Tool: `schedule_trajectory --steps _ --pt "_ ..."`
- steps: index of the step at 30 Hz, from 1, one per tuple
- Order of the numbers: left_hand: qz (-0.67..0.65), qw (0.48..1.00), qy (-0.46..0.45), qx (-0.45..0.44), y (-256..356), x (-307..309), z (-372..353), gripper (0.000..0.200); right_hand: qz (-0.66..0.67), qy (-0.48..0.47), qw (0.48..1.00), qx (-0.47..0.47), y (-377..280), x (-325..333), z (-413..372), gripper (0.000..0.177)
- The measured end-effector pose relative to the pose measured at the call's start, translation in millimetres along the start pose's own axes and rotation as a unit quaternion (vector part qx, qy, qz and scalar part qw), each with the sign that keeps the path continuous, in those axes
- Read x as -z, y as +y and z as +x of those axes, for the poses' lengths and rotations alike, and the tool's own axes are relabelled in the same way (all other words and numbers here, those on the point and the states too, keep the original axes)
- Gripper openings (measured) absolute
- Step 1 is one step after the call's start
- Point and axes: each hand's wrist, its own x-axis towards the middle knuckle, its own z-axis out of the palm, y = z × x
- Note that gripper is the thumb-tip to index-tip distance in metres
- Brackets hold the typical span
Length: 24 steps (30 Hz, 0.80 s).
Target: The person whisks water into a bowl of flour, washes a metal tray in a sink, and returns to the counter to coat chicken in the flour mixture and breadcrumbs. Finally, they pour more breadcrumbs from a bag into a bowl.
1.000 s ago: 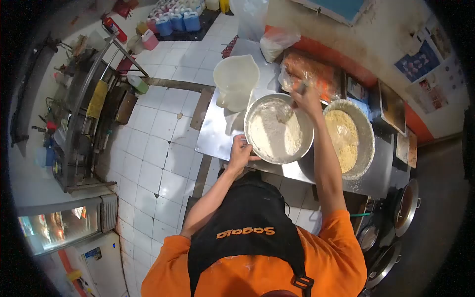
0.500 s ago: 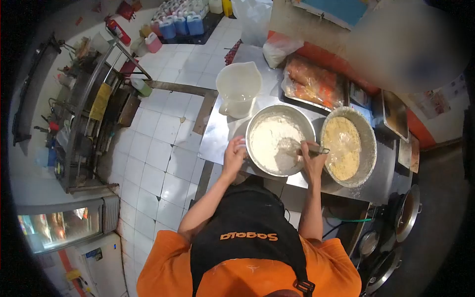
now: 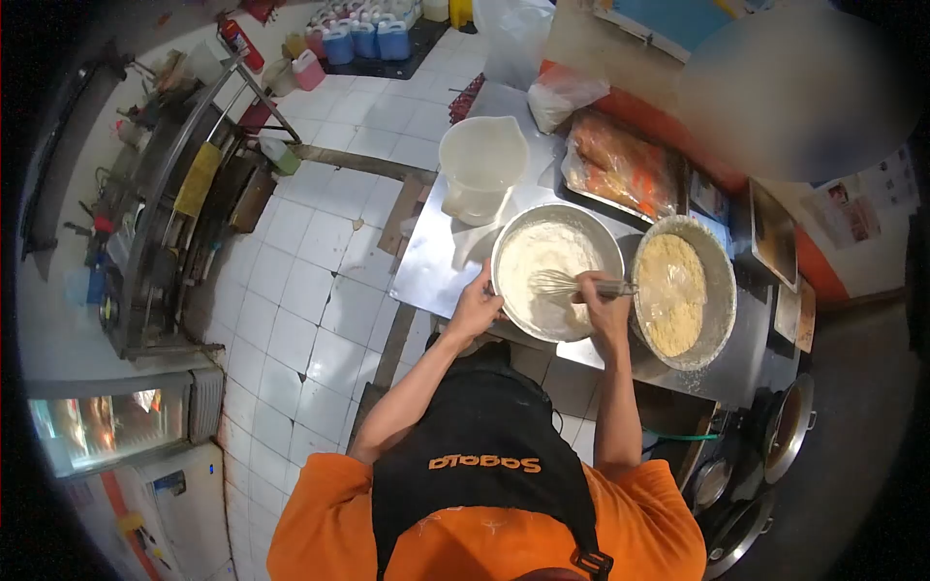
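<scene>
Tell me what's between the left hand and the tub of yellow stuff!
In the head view, the bowl of white powder, with the whisk and right hand over it, sits between the left hand and tub.

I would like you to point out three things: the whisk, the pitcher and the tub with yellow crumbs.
Whisk (image 3: 554, 282): head view, on its wire loops.
Pitcher (image 3: 482, 158): head view, on its pale body.
Tub (image 3: 720, 290): head view, on its bare inner wall.
</scene>
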Motion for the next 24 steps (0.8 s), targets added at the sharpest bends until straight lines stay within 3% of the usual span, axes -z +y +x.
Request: schedule_trajectory --steps 3,5,6,7,9,11,13,15,18,19,21,22,24 --pt "0.035 0.999 -0.012 0.005 -6 -1 -4 0.081 -0.049 0.071 0.996 -0.013 13 1 4 0.02" --pt "0.016 1.0 -0.001 0.017 -10 -5 -10 0.079 -0.056 0.031 0.987 0.15 17 -16 1 0.022" --pt "-0.001 1.0 0.011 0.018 -5 -3 -7 0.076 -0.024 0.006 0.996 0.081 10 -15 -4 0.022" --pt "-0.001 1.0 0.013 0.014 -5 -2 -6 0.076 -0.024 0.005 0.996 0.085 1 -9 -5 0.022" --pt "0.009 1.0 -0.01 0.018 -4 -3 -12 0.077 -0.015 0.035 0.998 -0.054 -11 6 -4 0.022" --pt "-0.014 1.0 -0.025 0.009 -7 -8 -15 0.083 -0.022 0.074 0.996 -0.034 0 2 1 0.019" --pt "-0.052 0.998 -0.019 -0.002 -13 -13 -17 0.084 -0.005 0.067 0.995 0.077 17 -14 -1 0.019" --pt "-0.039 0.999 -0.019 0.004 -11 -12 -19 0.084 0.047 0.039 0.998 0.034 13 -10 -5 0.019" --pt "-0.005 1.0 -0.008 0.005 -27 -12 -23 0.084 -0.01 0.049 0.996 -0.079 -5 17 -3 0.02" --pt "0.02 1.0 -0.002 -0.005 -33 -11 -19 0.083 -0.009 0.049 0.996 -0.076 -1 11 5 0.02" --pt "-0.009 1.0 0.001 0.002 -24 -16 -22 0.083 0.042 0.06 0.996 0.051 3 -6 2 0.019" --pt "-0.035 0.999 0.005 0.003 -17 -17 -20 0.082 0.048 0.039 0.996 0.062 16 -16 2 0.017" --pt "-0.016 1.0 0.0 0.009 -19 -10 -17 0.082 0.035 -0.011 0.999 -0.017 0 -7 -6 0.017"
